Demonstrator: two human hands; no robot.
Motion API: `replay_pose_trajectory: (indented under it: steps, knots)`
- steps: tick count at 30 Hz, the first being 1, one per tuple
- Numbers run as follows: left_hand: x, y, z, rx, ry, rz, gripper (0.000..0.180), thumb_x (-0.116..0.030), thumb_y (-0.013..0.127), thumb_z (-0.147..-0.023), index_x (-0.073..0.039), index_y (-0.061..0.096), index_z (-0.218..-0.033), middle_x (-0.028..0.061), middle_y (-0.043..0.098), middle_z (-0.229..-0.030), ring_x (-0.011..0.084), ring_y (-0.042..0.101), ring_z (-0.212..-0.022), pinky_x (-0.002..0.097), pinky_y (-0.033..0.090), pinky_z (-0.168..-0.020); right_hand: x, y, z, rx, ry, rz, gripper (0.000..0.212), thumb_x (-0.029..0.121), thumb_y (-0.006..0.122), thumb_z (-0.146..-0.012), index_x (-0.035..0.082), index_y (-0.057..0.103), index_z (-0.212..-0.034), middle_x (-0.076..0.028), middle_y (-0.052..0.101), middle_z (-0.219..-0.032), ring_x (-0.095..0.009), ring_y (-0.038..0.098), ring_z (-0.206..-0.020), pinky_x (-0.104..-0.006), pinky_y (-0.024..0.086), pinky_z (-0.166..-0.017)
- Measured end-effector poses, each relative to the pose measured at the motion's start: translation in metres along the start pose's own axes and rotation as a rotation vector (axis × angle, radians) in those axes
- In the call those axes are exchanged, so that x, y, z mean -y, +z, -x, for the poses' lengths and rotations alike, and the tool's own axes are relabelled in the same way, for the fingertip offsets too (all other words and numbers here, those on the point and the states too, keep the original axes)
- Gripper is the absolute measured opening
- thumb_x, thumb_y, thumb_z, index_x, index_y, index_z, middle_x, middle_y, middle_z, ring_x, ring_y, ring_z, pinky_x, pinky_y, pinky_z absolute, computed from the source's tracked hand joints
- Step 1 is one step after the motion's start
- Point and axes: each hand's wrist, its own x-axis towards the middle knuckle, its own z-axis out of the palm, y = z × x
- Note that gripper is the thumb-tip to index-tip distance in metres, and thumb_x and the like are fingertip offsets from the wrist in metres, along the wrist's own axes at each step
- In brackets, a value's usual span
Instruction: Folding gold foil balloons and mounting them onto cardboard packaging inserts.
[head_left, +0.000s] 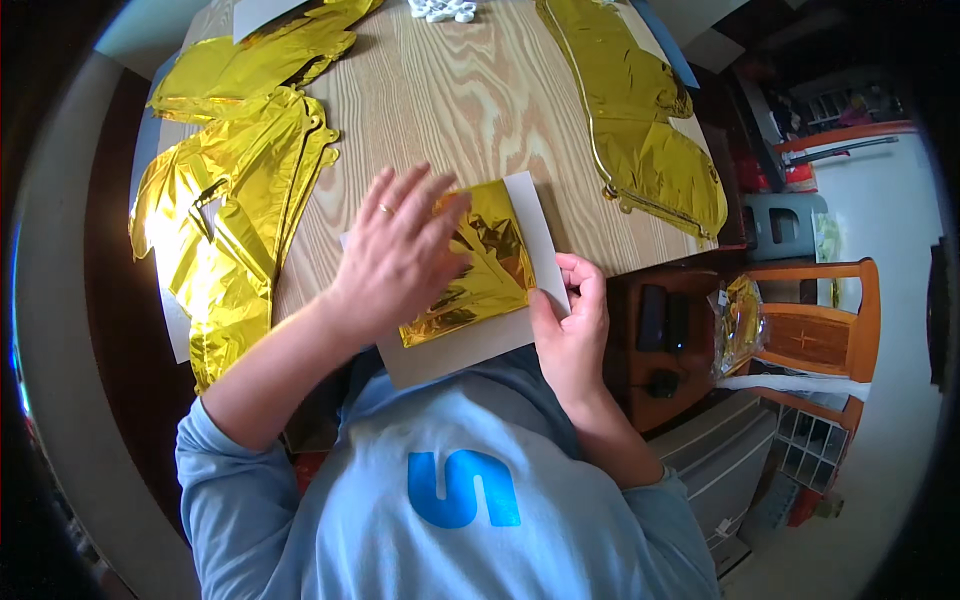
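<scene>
A folded gold foil balloon (487, 262) lies as a flat, creased square on a pale card (535, 215) at the table's near edge. My left hand (400, 245), with a ring on one finger, is over the foil's left side, fingers stretched and slightly blurred. Whether its fingertips touch the foil I cannot tell. My right hand (575, 325) grips the card's right edge between thumb and fingers, the thumb beside the foil's corner.
Flat gold foil balloons (235, 200) spread over the table's left side, and another balloon (640, 120) lies along the right. Small white pieces (442, 10) sit at the far edge. Right of the table, a wooden chair (815, 330) holds a clear bag (738, 325) with gold foil.
</scene>
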Motion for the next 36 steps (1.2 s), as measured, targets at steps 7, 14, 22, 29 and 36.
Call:
replay_pose_trajectory:
  steps: [7, 14, 22, 29, 36]
  knots:
    - [-0.008, 0.006, 0.030, 0.186, 0.019, 0.036, 0.084, -0.059, 0.054, -0.096, -0.001, 0.037, -0.155, 0.0212, 0.031, -0.163, 0.0397, 0.025, -0.153, 0.0522, 0.015, -0.124, 0.004, -0.001, -0.002, 0.002, -0.054, 0.076, 0.041, -0.004, 0.071, -0.084, 0.001, 0.057, -0.123, -0.016, 0.061, -0.116, -0.030, 0.062, -0.105, -0.0396, 0.052, -0.092]
    - [-0.005, 0.009, 0.033, 0.167, 0.025, 0.043, 0.084, -0.061, 0.052, -0.096, -0.002, 0.038, -0.154, 0.0214, 0.032, -0.162, 0.0406, 0.025, -0.152, 0.0533, 0.016, -0.124, 0.020, -0.025, -0.014, 0.065, -0.264, 0.510, 0.030, 0.009, 0.067, -0.090, 0.002, 0.063, -0.119, -0.014, 0.060, -0.110, -0.033, 0.061, -0.103, -0.0464, 0.048, -0.092]
    - [0.003, 0.021, 0.038, 0.055, 0.089, 0.041, 0.086, -0.058, 0.056, -0.095, 0.001, 0.037, -0.154, 0.0226, 0.033, -0.161, 0.0414, 0.027, -0.151, 0.0538, 0.018, -0.124, 0.040, 0.034, -0.061, 0.433, -0.689, 0.611, 0.070, 0.042, 0.057, -0.099, -0.002, 0.041, -0.151, -0.021, 0.036, -0.160, -0.040, 0.030, -0.149, -0.0601, 0.017, -0.122]
    - [0.006, 0.000, 0.042, 0.146, 0.024, 0.075, 0.097, -0.065, 0.056, -0.091, 0.004, 0.033, -0.155, 0.0231, 0.032, -0.162, 0.0390, 0.026, -0.153, 0.0521, 0.018, -0.124, 0.015, 0.043, -0.055, 0.534, -0.572, 0.709, 0.094, 0.059, 0.056, -0.094, 0.000, 0.025, -0.159, -0.024, 0.020, -0.166, -0.041, 0.017, -0.154, -0.0648, 0.007, -0.122]
    - [0.019, -0.025, 0.058, 0.260, -0.044, 0.023, 0.109, -0.074, 0.059, -0.084, 0.004, 0.032, -0.156, 0.0212, 0.030, -0.164, 0.0355, 0.025, -0.154, 0.0519, 0.017, -0.124, 0.020, 0.043, -0.055, 0.547, -0.562, 0.710, 0.099, 0.063, 0.059, -0.090, 0.001, 0.026, -0.159, -0.026, 0.020, -0.165, -0.043, 0.018, -0.154, -0.0666, 0.008, -0.121]
